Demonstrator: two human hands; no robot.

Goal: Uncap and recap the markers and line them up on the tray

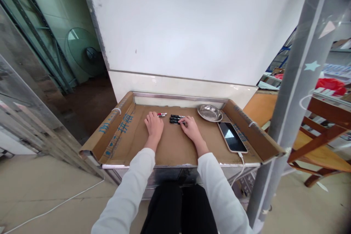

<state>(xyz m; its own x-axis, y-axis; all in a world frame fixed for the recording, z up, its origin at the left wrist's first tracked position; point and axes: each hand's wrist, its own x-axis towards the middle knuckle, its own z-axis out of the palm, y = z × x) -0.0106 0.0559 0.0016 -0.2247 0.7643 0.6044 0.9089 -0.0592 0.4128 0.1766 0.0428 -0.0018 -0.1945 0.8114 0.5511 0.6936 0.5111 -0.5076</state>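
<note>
My left hand (154, 124) lies palm down on the cardboard-covered table (170, 146), fingers stretched forward, just short of a small red and white marker (162, 114). My right hand (189, 128) rests to the right, its fingertips touching a small group of black markers (176, 119) lying side by side. Whether those fingers pinch one marker is too small to tell. Both sleeves are white.
A shallow metal dish (210, 112) sits at the back right of the table. A phone (232, 136) with a white cable lies along the right edge. Cardboard flaps rise at both sides. A grey pole (287, 91) stands on the right, with wooden furniture (323, 142) beyond.
</note>
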